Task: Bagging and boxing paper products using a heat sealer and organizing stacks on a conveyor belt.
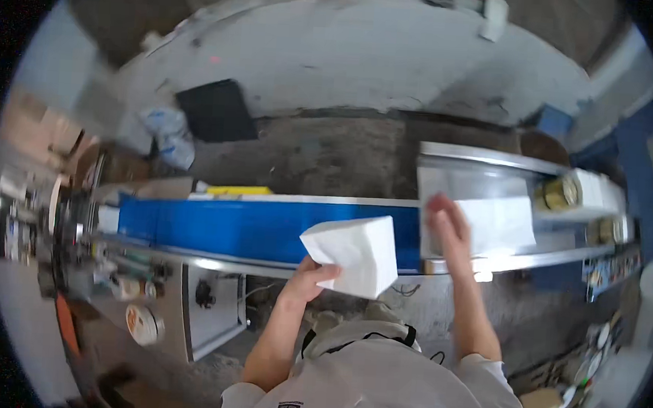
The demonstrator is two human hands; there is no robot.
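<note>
- The left hand [308, 276] has its grip closed on a stack of white paper sheets [353, 254], thumb over the lower edge, held above the blue conveyor belt [265, 230] near picture centre.
- The right hand [448, 226] lies open and flat, fingers spread, holding nothing, touching a white sheet [501, 224] on the steel surface [486, 161] at about 3 o'clock of the stack.
- Judged step: laying sheets one by one onto the line.
- The next move would call for peeling a single sheet off the stack cleanly.
</note>
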